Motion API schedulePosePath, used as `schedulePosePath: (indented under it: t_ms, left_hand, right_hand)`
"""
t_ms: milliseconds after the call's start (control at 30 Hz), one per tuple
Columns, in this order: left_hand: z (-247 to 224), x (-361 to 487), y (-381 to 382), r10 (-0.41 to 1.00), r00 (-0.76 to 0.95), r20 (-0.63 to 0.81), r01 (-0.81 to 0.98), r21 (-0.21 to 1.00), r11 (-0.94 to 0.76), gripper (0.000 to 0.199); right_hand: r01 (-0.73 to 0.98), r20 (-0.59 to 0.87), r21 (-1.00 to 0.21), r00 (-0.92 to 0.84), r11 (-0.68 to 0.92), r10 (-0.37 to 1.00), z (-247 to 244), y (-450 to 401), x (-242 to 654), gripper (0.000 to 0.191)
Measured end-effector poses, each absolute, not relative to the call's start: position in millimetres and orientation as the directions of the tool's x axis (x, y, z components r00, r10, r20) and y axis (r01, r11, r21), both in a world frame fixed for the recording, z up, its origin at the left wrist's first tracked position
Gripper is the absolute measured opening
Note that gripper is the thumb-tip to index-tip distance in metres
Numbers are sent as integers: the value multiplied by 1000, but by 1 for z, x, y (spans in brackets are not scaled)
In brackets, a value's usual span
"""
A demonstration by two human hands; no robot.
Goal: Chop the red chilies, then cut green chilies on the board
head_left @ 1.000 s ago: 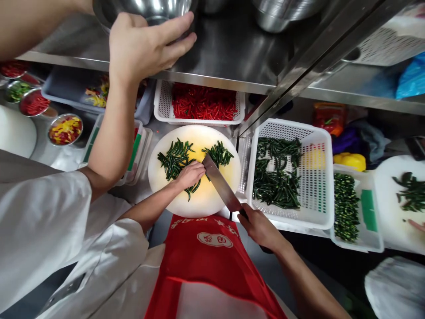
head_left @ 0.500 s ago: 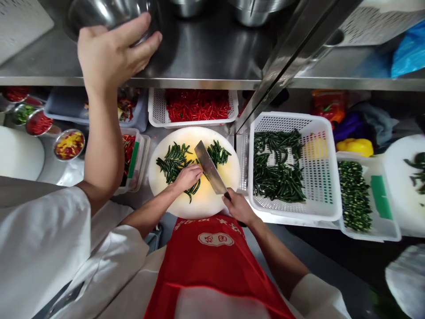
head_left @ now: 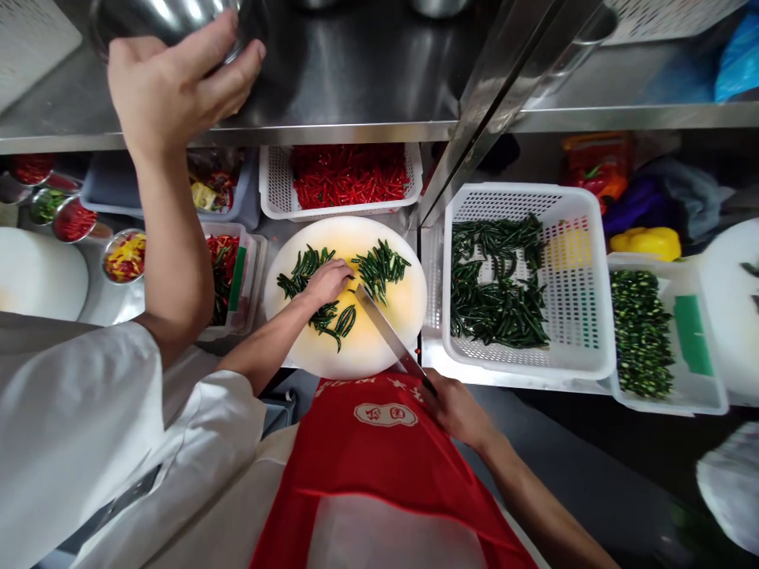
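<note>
On a round white cutting board point(head_left: 373, 356) lie several green chilies point(head_left: 304, 269) at the left and a pile of cut ones point(head_left: 383, 265) at the upper right. My left hand point(head_left: 330, 280) reaches over the left chilies, fingers bent and together; what lies under its fingertips is too small to make out. Wrapped round the dark handle of a cleaver point(head_left: 385, 330), my right hand point(head_left: 455, 403) is at the board's lower right edge. The blade slants up and left, seen nearly edge-on, its tip between the two piles.
Another person's hand point(head_left: 178, 87) holds a metal bowl point(head_left: 160, 20) on the steel shelf point(head_left: 356, 87). White baskets hold red chilies point(head_left: 349, 178) and green chilies point(head_left: 498, 312). A tub of chopped green pieces point(head_left: 641, 336) stands right. A metal post point(head_left: 468, 158) rises beside the board.
The cleaver has moved down and right, away from my left fingers. My left hand has shifted slightly up and left. The right pile is larger and spread wider. The view has shifted slightly.
</note>
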State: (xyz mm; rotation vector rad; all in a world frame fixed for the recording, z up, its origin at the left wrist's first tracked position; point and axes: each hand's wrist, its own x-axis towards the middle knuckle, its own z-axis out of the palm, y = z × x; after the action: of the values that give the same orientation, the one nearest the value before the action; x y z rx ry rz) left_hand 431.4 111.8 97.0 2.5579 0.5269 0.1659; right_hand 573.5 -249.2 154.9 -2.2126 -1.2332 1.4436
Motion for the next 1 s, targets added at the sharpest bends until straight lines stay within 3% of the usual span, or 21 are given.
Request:
schedulePosePath:
  t_ms: [167, 333, 767, 1000]
  left_hand:
    - [46, 451, 72, 351, 936, 10, 292, 533, -794, 29]
    - [22, 454, 49, 273, 962, -17, 241, 525, -816, 30]
    - [12, 453, 46, 258, 965, 45, 185, 580, -793, 28]
    - [13, 458, 46, 231, 972, 43, 166, 571, -804, 31]
  right_hand:
    - [445, -619, -604, 262, -661, 741, 144, -232, 578, 24]
    - [512, -590, -579, 273, -635, 759, 140, -221, 586, 26]
    - [603, -653, -529, 160, -597, 740, 165, -206, 611, 22]
    - [644, -637, -474, 221, -600, 739, 121, -178, 602, 19]
